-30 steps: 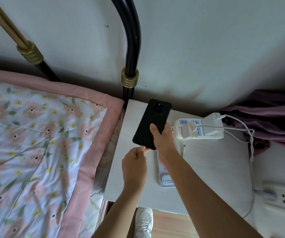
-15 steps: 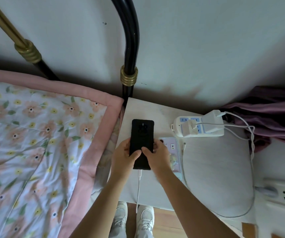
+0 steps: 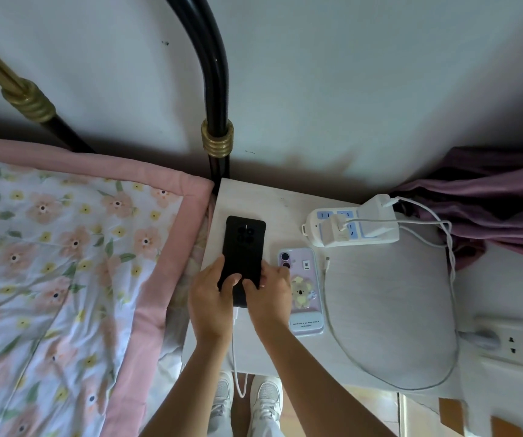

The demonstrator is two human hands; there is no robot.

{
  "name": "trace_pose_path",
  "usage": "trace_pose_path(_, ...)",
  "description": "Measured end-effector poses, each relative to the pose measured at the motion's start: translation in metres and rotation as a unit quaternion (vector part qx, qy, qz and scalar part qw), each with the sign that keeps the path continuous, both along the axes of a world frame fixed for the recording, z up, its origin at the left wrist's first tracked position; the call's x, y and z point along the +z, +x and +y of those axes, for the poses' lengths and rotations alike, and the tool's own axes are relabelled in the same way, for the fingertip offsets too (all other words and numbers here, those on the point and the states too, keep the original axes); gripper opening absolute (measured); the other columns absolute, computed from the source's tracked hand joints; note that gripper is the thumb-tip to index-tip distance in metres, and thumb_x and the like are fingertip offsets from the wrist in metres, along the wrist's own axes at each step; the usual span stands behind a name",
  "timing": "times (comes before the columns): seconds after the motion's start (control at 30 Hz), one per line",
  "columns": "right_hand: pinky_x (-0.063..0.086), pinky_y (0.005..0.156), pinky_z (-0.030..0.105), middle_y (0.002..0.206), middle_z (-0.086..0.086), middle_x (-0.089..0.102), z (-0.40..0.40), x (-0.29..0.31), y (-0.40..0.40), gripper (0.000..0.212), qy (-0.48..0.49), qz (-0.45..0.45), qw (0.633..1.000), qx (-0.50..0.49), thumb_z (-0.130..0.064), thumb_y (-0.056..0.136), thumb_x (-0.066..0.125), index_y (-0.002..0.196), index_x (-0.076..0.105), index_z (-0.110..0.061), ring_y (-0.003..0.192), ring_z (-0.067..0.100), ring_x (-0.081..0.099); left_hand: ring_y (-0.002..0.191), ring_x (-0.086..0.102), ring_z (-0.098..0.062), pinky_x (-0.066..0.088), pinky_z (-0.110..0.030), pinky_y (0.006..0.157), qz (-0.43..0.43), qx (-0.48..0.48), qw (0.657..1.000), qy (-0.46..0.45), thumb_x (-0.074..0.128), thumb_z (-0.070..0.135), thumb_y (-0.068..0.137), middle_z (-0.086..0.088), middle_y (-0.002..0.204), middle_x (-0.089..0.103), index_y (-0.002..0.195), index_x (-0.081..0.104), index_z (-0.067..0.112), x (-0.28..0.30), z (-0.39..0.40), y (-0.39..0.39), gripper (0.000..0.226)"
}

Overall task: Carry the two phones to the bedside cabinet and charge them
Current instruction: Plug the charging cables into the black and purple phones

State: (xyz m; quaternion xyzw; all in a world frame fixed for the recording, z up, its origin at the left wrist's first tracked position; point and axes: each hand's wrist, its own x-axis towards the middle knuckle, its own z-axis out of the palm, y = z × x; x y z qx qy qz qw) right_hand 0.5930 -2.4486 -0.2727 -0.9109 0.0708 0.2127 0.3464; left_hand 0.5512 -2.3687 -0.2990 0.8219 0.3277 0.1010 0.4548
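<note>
I see my left hand (image 3: 211, 298) and right hand (image 3: 268, 293) gripping the black phone (image 3: 243, 247) from both sides, thumbs on its back, over the bedside cabinet (image 3: 272, 200).

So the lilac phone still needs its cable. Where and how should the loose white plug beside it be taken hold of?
Probably pinch the small plug by its body, just behind the tip, coming from above. It lies flat on the cabinet, tip pointing away from the person, just right of the lilac phone, cord trailing back toward them, so fingers from above meet both sides freely.

A floral quilt (image 3: 64, 263) lies left, purple cloth (image 3: 490, 203) right, 2 white shoes (image 3: 244, 402) below.
</note>
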Motion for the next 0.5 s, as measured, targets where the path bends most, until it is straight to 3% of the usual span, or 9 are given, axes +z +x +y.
trace_pose_path(0.13,0.042,0.058,0.013,0.096,0.003,0.062,-0.013,0.006,0.009,0.027,0.087,0.058,0.995,0.003,-0.012,0.078,0.061,0.104,0.066,-0.020,0.080,0.013,0.061,0.098,0.064,-0.025,0.052,-0.042,0.084,0.011,-0.002,0.999,0.032,0.070,0.019,0.081,-0.005,0.106,0.071,0.114,0.066,0.011,-0.003,0.003,0.000,0.035)
trace_pose_path(0.23,0.045,0.065,0.014,0.083,-0.008,0.066,-0.036,0.018,0.028,0.027,0.141,0.103,0.984,-0.038,-0.010,0.079,0.063,0.103,0.069,-0.019,0.080,0.011,0.063,0.107,0.056,-0.024,0.040,-0.027,0.097,0.012,0.004,0.998,0.066,0.072,0.013,0.080,-0.010,0.113,0.066,0.116,0.063,0.005,0.005,-0.006,0.000,0.038)
trace_pose_path(0.3,0.048,0.067,0.016,0.084,-0.006,0.069,-0.061,0.024,0.041,0.025,0.122,0.101,0.987,-0.035,-0.009,0.078,0.063,0.100,0.071,-0.020,0.076,0.012,0.064,0.109,0.052,-0.022,0.035,-0.023,0.097,-0.002,-0.020,0.995,0.095,0.071,0.012,0.081,-0.009,0.115,0.064,0.114,0.063,0.006,0.011,-0.015,-0.002,0.035)
trace_pose_path(0.4,0.057,0.076,0.035,0.083,0.000,0.073,-0.103,0.028,0.052,0.024,0.072,0.090,0.993,-0.034,-0.006,0.074,0.063,0.087,0.072,-0.024,0.075,0.019,0.068,0.105,0.054,-0.021,0.039,-0.021,0.091,-0.012,-0.060,0.995,0.075,0.069,0.014,0.083,-0.004,0.111,0.063,0.109,0.064,0.011,0.017,-0.035,-0.007,0.026)
trace_pose_path(0.5,0.053,0.074,0.031,0.081,-0.002,0.072,-0.136,0.023,0.052,0.015,-0.014,0.068,0.997,-0.022,-0.011,0.075,0.067,0.077,0.068,-0.027,0.072,0.016,0.066,0.102,0.057,-0.017,0.046,-0.025,0.084,0.016,-0.110,0.993,0.031,0.066,0.023,0.086,0.001,0.109,0.062,0.111,0.061,0.014,0.018,-0.060,-0.012,0.027)
